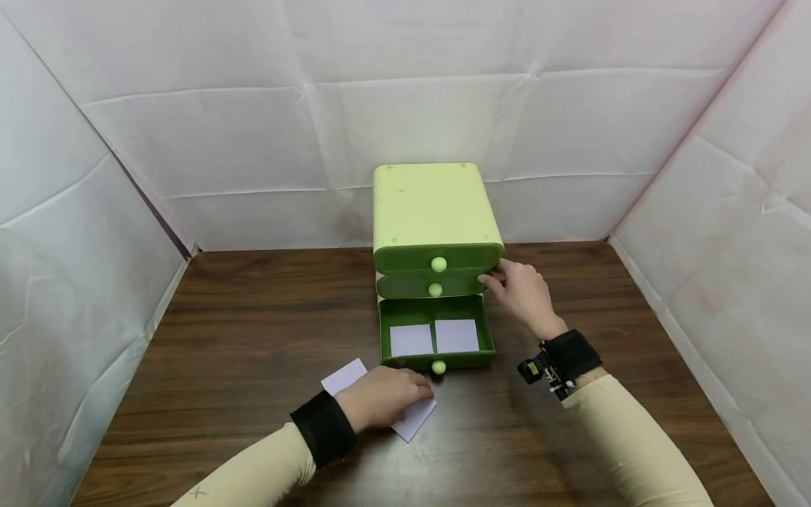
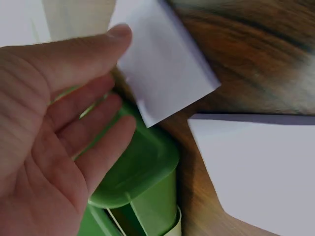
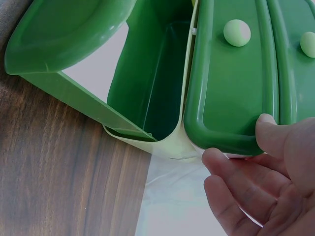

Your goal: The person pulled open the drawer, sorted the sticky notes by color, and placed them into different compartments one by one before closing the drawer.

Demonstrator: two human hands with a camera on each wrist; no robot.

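Note:
A light green cabinet (image 1: 434, 204) with three dark green drawers stands at the back middle of the table. Its bottom drawer (image 1: 437, 360) is pulled out, with two white cards (image 1: 410, 340) lying side by side inside. My left hand (image 1: 405, 393) lies flat on white cards (image 1: 415, 421) on the table just before that drawer. In the left wrist view its thumb touches one card (image 2: 167, 64) and its fingers (image 2: 98, 142) hang relaxed over the drawer front (image 2: 142, 172). My right hand (image 1: 507, 282) touches the right end of the middle drawer (image 3: 226, 88) with thumb and fingertips.
The wooden table (image 1: 253, 317) is walled by white sheeting at the back and on both sides. A second white card (image 2: 261, 167) lies on the table beside the first. Round pale knobs (image 3: 236, 32) stick out from each drawer front.

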